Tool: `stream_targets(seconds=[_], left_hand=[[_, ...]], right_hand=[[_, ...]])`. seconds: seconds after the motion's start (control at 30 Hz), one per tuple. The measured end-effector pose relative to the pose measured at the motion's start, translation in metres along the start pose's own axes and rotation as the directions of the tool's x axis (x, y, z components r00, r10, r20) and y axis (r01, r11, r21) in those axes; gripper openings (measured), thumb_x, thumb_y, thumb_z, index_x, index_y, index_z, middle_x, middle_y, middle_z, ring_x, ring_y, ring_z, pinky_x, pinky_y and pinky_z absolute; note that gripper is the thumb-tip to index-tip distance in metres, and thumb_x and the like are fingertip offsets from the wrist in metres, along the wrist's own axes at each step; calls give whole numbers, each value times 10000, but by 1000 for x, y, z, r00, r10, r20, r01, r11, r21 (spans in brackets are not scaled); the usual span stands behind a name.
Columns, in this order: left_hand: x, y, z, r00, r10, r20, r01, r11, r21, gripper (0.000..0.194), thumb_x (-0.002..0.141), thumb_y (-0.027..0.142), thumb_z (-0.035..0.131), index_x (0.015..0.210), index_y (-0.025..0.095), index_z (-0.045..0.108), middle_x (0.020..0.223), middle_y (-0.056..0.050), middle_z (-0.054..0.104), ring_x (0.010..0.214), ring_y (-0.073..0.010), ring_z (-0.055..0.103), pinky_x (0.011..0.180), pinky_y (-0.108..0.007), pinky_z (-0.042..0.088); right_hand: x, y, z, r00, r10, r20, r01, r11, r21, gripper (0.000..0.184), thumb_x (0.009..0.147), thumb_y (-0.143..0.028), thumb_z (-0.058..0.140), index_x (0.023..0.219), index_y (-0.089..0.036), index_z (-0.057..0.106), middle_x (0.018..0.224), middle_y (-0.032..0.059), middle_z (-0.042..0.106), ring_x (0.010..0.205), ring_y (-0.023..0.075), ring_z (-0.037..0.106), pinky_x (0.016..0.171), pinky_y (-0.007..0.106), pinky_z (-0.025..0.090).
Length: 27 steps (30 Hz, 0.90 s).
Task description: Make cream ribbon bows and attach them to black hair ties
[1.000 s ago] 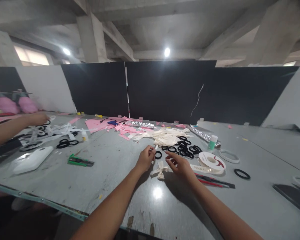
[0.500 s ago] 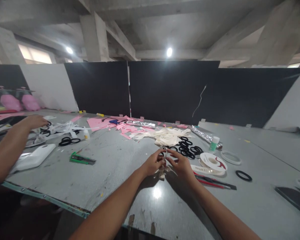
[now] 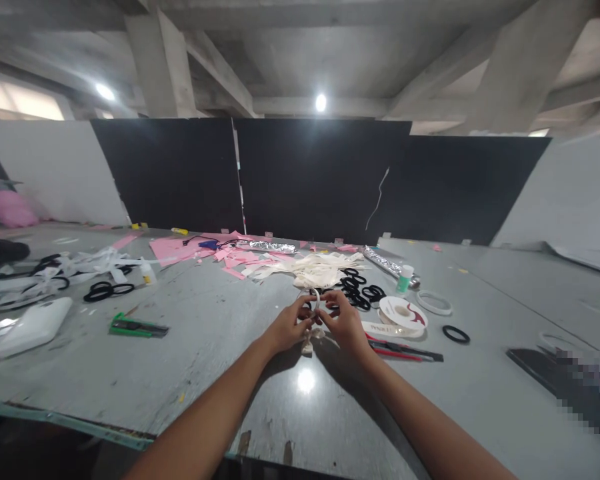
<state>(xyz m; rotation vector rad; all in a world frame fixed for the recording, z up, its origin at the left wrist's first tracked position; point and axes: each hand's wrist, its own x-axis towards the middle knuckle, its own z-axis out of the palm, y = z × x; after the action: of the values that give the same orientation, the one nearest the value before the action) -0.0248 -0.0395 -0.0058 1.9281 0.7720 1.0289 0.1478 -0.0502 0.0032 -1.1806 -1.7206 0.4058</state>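
My left hand [image 3: 289,325] and my right hand [image 3: 344,323] meet over the grey table [image 3: 190,373], fingers pinched together on a small cream ribbon strip [image 3: 317,299] that curls up between them. A cream ribbon bow [image 3: 309,343] lies on the table just under the hands. A black hair ring seems to sit between my fingers, but it is mostly hidden. Right behind the hands lies a pile of black hair rings [image 3: 359,292] and a heap of cream ribbon pieces [image 3: 320,269].
A white ribbon spool [image 3: 403,312] and red-and-black scissors [image 3: 405,352] lie right of my hands. A single black ring [image 3: 455,333] and a white ring [image 3: 434,303] are further right. A green cutter [image 3: 137,327], a white box [image 3: 27,327] and pink scraps [image 3: 190,248] lie left.
My hands came together from apart and picked up the ribbon strip with the ring. The view shifted, and the other person's arm at the left is out of sight.
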Motion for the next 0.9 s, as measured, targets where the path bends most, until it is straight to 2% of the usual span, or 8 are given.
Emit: stream_targets(seconds=[0.07, 0.2, 0.27, 0.4, 0.53, 0.63, 0.73, 0.9], left_hand=[[0, 1, 0, 1000, 4, -5, -4, 1000, -14, 486, 823, 187, 510, 1298, 195, 409, 927, -68, 669, 820, -167, 630, 717, -273, 481], [-1, -3, 0, 1000, 10, -8, -10, 1000, -22, 492, 828, 221, 533, 1303, 192, 409, 938, -70, 670, 823, -171, 629, 723, -277, 475], [-1, -4, 1, 1000, 20, -9, -20, 1000, -11, 493, 835, 227, 527, 1310, 191, 401, 955, -74, 672, 833, -169, 628, 737, -277, 469], [1, -6, 0, 999, 8, -52, -2, 994, 112, 456, 868, 307, 497, 1300, 194, 403, 913, -54, 690, 812, -165, 620, 705, -259, 442], [2, -8, -1, 991, -17, -133, 52, 964, 261, 286, 890, 379, 448, 1072, 189, 557, 721, 0, 665, 651, -142, 589, 628, -243, 398], [3, -5, -3, 987, -3, -159, 59, 935, 349, 292, 893, 422, 440, 1000, 196, 589, 667, 14, 647, 619, -142, 580, 614, -243, 376], [3, 1, -4, 984, 67, -165, 18, 883, 469, 296, 903, 428, 432, 992, 203, 603, 691, 8, 659, 662, -152, 595, 684, -265, 372], [3, 8, -5, 976, 161, -147, -36, 784, 620, 295, 926, 416, 402, 973, 212, 610, 815, -22, 686, 797, -173, 621, 796, -301, 343]], right_hand=[[0, 0, 1, 999, -32, 7, 32, 999, 4, 290, 795, -296, 584, 1077, -231, 591, 1037, 55, 648, 878, 190, 598, 714, 314, 491], [0, -1, 1, 989, -150, -11, 150, 989, 14, 71, 787, -245, 585, 838, -218, 627, 1016, 57, 632, 919, 201, 577, 690, 303, 483], [0, -3, 0, 984, -178, -22, 178, 984, -1, 49, 796, -229, 571, 770, -212, 608, 958, 58, 629, 900, 204, 571, 689, 306, 474], [-2, -4, -1, 986, -158, -58, 154, 986, -68, 71, 813, -237, 561, 811, -203, 624, 825, 47, 623, 764, 191, 564, 683, 314, 455], [-6, -3, 3, 985, -169, -45, 164, 982, -95, 60, 811, -225, 563, 795, -202, 616, 784, 23, 610, 702, 164, 552, 680, 295, 441], [-8, -3, 7, 990, -125, -66, 123, 991, -45, 122, 819, -209, 544, 928, -204, 597, 779, 10, 604, 665, 151, 548, 641, 278, 443], [-9, -5, 8, 989, -141, -54, 139, 989, -45, 272, 829, -191, 531, 1097, -204, 577, 856, 34, 631, 713, 164, 572, 675, 296, 461], [-7, -5, 6, 971, -237, -22, 232, 965, -120, 232, 846, -203, 533, 1048, -214, 647, 937, 74, 654, 880, 209, 589, 791, 345, 461]])
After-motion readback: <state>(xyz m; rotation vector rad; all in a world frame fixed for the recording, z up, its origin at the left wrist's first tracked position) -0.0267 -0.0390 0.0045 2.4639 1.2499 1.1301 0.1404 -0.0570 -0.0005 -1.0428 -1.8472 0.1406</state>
